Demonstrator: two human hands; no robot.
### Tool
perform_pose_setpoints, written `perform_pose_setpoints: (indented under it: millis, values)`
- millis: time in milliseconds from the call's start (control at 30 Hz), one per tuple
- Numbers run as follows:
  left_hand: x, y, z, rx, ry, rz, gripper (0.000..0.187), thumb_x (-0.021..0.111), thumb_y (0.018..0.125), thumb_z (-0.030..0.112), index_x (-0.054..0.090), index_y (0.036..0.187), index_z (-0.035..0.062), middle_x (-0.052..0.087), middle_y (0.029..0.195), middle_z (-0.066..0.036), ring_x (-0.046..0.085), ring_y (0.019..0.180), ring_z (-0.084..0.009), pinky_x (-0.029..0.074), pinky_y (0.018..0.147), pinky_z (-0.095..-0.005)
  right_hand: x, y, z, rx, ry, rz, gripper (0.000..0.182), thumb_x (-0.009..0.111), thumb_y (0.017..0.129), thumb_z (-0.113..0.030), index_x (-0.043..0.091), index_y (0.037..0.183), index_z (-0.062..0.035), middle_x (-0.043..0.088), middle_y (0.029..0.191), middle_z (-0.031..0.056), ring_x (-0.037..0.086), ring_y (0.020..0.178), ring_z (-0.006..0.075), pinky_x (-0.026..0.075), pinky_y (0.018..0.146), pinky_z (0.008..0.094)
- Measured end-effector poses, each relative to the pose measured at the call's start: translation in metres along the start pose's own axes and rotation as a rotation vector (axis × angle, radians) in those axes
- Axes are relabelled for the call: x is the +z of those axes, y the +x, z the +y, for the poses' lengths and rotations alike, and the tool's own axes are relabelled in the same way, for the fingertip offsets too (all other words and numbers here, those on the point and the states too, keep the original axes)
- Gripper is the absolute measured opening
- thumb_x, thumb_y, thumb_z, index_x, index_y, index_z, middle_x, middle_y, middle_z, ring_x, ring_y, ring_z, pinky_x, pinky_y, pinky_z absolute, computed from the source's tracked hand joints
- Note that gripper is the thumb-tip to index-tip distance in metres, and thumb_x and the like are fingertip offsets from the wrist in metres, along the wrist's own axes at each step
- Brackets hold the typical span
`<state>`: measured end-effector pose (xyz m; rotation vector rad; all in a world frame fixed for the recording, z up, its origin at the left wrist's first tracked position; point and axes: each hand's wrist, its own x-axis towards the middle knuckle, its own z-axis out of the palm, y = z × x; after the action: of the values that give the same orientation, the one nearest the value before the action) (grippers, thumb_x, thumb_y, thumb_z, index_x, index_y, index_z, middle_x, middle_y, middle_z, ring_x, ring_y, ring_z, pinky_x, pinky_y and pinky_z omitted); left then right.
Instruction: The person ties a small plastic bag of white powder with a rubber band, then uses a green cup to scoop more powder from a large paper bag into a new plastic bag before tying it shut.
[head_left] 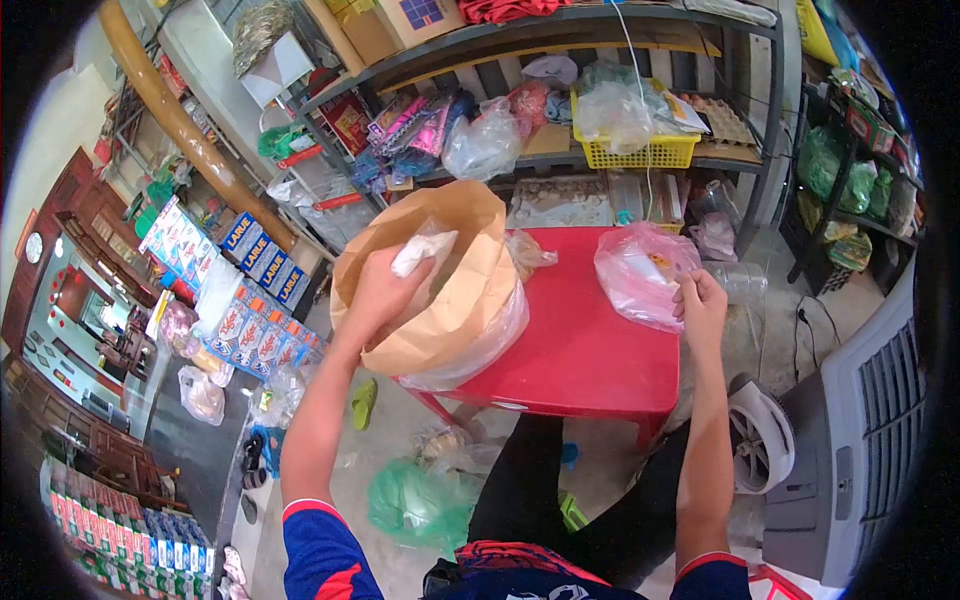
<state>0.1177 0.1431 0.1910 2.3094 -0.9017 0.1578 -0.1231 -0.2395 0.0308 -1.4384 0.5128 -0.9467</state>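
Observation:
A large brown paper sack (455,300) with a clear plastic liner stands open on the left end of a red table (580,350). My left hand (385,290) is at the sack's mouth, closed around a white lump or small filled bag (422,250). My right hand (700,305) grips the edge of a pink translucent plastic bag (640,270) that rests on the table's right side. The inside of the sack is hidden.
Metal shelves (600,150) behind the table hold plastic bags, a yellow basket (640,150) and egg trays. Blue Larue boxes (260,255) are stacked at left. A grey fan unit (860,440) stands at right. A green bag (420,505) lies on the floor.

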Motion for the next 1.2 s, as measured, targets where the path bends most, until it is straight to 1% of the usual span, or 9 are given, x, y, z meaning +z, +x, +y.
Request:
perform_pose_setpoints:
  millis: [233,433,633,733,833,933,1033,1133,1200]
  values:
    - [0.006,-0.008,0.013,-0.039,-0.087,0.102,0.038,0.083,0.085,0.031,0.077,0.107,0.0006,0.077,0.089,-0.014,0.074,0.080,-0.0232,0.056,0.074,-0.0372,0.002,0.000,0.003,-0.002,-0.050,-0.012,0.017,0.059,0.102,-0.015,0.065,0.091,-0.0049,0.061,0.067,0.0007,0.053,0.051,0.0065,0.038,0.044,0.0230]
    - [0.005,-0.006,0.011,-0.087,-0.119,0.067,0.042,0.086,0.082,0.034,0.078,0.107,0.0016,0.078,0.090,-0.012,0.075,0.081,-0.0218,0.057,0.075,-0.0361,0.002,0.000,0.002,0.021,-0.088,-0.004,0.017,0.059,0.101,-0.015,0.066,0.092,-0.0025,0.062,0.069,0.0022,0.055,0.053,0.0075,0.043,0.048,0.0242]
    - [0.004,-0.001,0.008,-0.119,-0.038,0.073,0.039,0.079,0.088,0.039,0.079,0.101,0.0021,0.076,0.085,-0.016,0.074,0.075,-0.0282,0.056,0.071,-0.0394,0.006,-0.001,0.003,0.011,-0.090,-0.012,0.018,0.058,0.101,-0.015,0.066,0.092,-0.0021,0.061,0.070,0.0013,0.054,0.054,0.0069,0.043,0.049,0.0239]
    - [0.006,0.002,-0.001,-0.047,0.009,0.083,0.037,0.076,0.089,0.038,0.078,0.099,0.0024,0.075,0.082,-0.018,0.073,0.074,-0.0311,0.055,0.070,-0.0408,0.007,-0.001,0.003,0.010,-0.122,-0.015,0.018,0.058,0.102,-0.015,0.067,0.092,-0.0021,0.061,0.070,0.0008,0.054,0.055,0.0067,0.043,0.050,0.0236]
    - [0.007,0.003,-0.001,-0.064,-0.043,0.072,0.035,0.076,0.088,0.036,0.078,0.099,0.0025,0.074,0.081,-0.018,0.073,0.073,-0.0320,0.055,0.069,-0.0408,0.007,0.000,0.004,0.003,-0.128,-0.021,0.018,0.057,0.102,-0.014,0.067,0.092,-0.0025,0.061,0.070,0.0006,0.054,0.055,0.0068,0.043,0.050,0.0236]
    - [0.004,-0.003,0.013,-0.082,-0.134,0.077,0.036,0.076,0.088,0.036,0.078,0.099,0.0021,0.075,0.082,-0.018,0.073,0.073,-0.0308,0.055,0.068,-0.0410,0.006,-0.001,0.004,-0.010,-0.134,-0.030,0.018,0.057,0.102,-0.014,0.067,0.092,-0.0027,0.061,0.070,0.0006,0.054,0.055,0.0067,0.043,0.050,0.0236]
    - [0.005,0.000,0.008,-0.129,-0.055,0.037,0.038,0.078,0.087,0.037,0.078,0.099,0.0009,0.076,0.083,-0.016,0.074,0.073,-0.0268,0.055,0.068,-0.0399,0.007,-0.001,0.005,-0.004,-0.117,-0.023,0.019,0.058,0.103,-0.015,0.066,0.092,-0.0027,0.060,0.069,0.0005,0.054,0.054,0.0067,0.042,0.049,0.0238]
    - [0.010,-0.001,0.005,-0.141,-0.165,0.057,0.037,0.079,0.087,0.035,0.078,0.098,-0.0005,0.077,0.083,-0.014,0.073,0.073,-0.0229,0.054,0.068,-0.0383,0.006,-0.001,0.006,0.000,-0.108,-0.025,0.020,0.058,0.104,-0.017,0.066,0.092,-0.0025,0.060,0.068,0.0006,0.054,0.054,0.0068,0.042,0.049,0.0239]
    - [0.011,-0.005,0.009,-0.084,-0.173,0.088,0.036,0.079,0.087,0.033,0.078,0.098,-0.0011,0.076,0.081,-0.014,0.072,0.071,-0.0220,0.054,0.067,-0.0377,0.006,-0.001,0.006,0.001,-0.120,-0.023,0.020,0.058,0.104,-0.017,0.066,0.092,-0.0022,0.061,0.069,0.0009,0.055,0.054,0.0070,0.042,0.049,0.0240]
